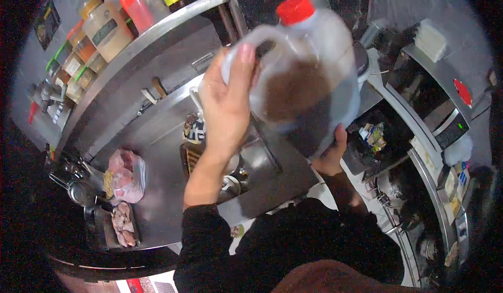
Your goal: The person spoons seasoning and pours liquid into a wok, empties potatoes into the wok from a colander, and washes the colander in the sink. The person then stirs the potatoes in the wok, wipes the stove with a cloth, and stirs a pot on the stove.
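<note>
A large translucent jug (298, 83) with a red cap and dark brown contents is held up in front of me, tilted. My left hand (230, 94) is wrapped round its handle, thumb on top. Beneath the jug's lower right end, my right hand (332, 154) supports it, with the thumb against its side; the other fingers are partly hidden. The jug is slightly blurred and covers part of the steel counter behind it.
On the steel counter (162, 204) lie a bag of pink meat (127, 178) and a tray of meat pieces (124, 225). A raised shelf (173, 18) holds jars and bottles. At the right stands a microwave-like appliance (429, 83) with white containers on top.
</note>
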A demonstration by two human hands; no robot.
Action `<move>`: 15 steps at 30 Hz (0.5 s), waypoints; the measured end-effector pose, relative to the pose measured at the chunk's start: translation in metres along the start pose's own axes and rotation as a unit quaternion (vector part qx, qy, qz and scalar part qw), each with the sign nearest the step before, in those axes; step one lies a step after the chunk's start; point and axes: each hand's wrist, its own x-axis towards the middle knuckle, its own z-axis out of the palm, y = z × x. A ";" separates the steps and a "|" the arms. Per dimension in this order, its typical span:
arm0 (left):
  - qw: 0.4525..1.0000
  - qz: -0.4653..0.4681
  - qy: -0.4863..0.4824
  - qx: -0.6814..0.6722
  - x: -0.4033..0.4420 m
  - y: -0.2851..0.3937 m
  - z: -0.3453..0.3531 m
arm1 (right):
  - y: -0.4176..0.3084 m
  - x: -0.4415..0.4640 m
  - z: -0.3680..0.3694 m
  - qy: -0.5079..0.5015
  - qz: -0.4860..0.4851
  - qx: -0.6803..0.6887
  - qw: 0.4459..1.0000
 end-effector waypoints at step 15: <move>0.915 -0.018 -0.282 0.288 0.028 -0.038 -0.071 | 0.020 -0.026 -0.039 0.127 -0.010 -0.237 0.963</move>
